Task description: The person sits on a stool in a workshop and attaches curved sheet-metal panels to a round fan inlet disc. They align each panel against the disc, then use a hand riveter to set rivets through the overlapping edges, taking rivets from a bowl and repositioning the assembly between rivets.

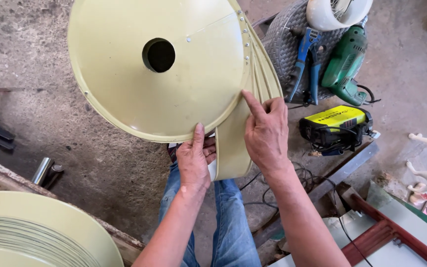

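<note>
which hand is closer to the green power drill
Right. The right hand presses the metal strip just left of and below the green drill; the left hand grips the cone's rim farther left.

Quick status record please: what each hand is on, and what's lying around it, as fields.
left hand: thumb on the rim of the pale yellow metal cone, gripping from below
right hand: fingers pressing the loose yellow strip against the cone's edge
cone: round centre hole, riveted seam
tools nearby: green power drill, blue rivet pliers, yellow-topped welder box
lower left: stack of similar cones
</note>
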